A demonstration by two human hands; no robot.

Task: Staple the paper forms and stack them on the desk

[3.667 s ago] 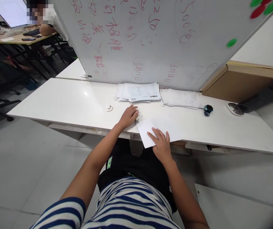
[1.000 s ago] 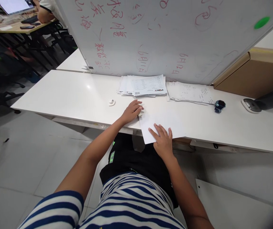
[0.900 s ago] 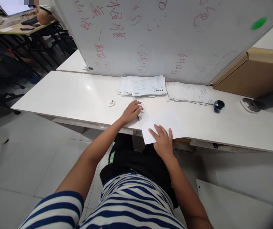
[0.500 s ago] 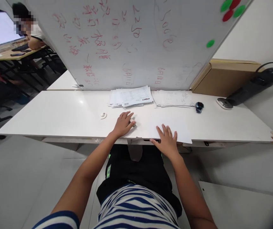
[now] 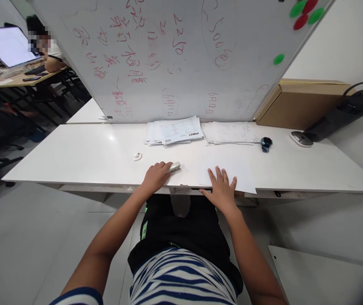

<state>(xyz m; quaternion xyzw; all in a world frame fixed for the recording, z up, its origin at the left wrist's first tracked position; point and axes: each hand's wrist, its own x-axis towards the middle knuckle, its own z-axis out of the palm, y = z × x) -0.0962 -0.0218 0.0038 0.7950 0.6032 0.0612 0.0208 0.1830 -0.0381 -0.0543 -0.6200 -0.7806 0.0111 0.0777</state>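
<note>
My left hand [image 5: 156, 176] is closed round a small pale stapler [image 5: 174, 167], whose rounded end sticks out past the fingers toward the right. The stapler is low over or on the white desk, near the front edge. My right hand [image 5: 222, 188] lies flat with fingers spread on a blank white sheet of paper [image 5: 245, 174]. One corner of that sheet hangs over the desk's front edge. To the left of my left hand is a small white curved object [image 5: 137, 156], perhaps an earphone.
Behind the hands, two stacks of papers [image 5: 181, 130] [image 5: 232, 132] lie against a whiteboard [image 5: 194, 76] with red writing. A dark watch [image 5: 266, 144], a computer mouse [image 5: 301, 138], a black cylinder [image 5: 343, 110] and a cardboard box [image 5: 305, 103] stand at right. A person sits far left.
My left hand has closed round the stapler, which it was covering before, and has shifted slightly toward me and left. The right hand stays spread on the sheet.
</note>
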